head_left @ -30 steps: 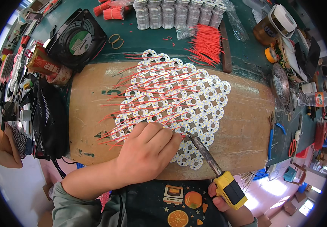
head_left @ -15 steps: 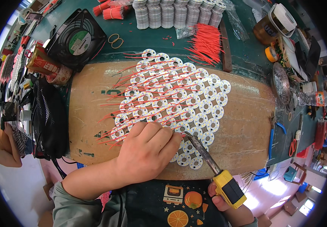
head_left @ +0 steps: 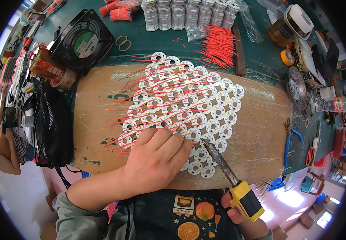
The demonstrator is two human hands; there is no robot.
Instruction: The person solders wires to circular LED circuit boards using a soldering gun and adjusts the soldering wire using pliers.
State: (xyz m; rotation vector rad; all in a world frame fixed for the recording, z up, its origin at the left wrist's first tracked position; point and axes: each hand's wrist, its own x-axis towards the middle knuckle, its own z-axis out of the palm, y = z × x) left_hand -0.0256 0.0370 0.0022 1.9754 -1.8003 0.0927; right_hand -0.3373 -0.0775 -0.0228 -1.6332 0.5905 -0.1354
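Round white LED boards [head_left: 217, 112] with centre holes lie in close rows on a brown board, and red wires [head_left: 119, 111] run across many of them. My left hand [head_left: 155, 160] rests over the lower rows with its fingers pinched together. A short red wire end pokes out beside the fingertips, so the pinch is on a red wire, though most of it is hidden. In my right hand [head_left: 233, 210] is a soldering iron [head_left: 245, 200] with a yellow and black handle. Its dark tip is over the boards just right of my left fingertips; whether it touches one I cannot tell.
Stacked round boards [head_left: 177, 16] and a pile of red wires [head_left: 219, 46] stand beyond the brown board [head_left: 257, 132]. A black fan [head_left: 83, 42] is at the far left, blue-handled pliers [head_left: 287, 146] at the right, beside a metal dish [head_left: 297, 88]. Another person [head_left: 3, 148] is at the left.
The soldering iron has shifted slightly right, its tip moving a little away from my left fingertips. My left hand stays almost in place. At the left, the other person's arm is now raised.
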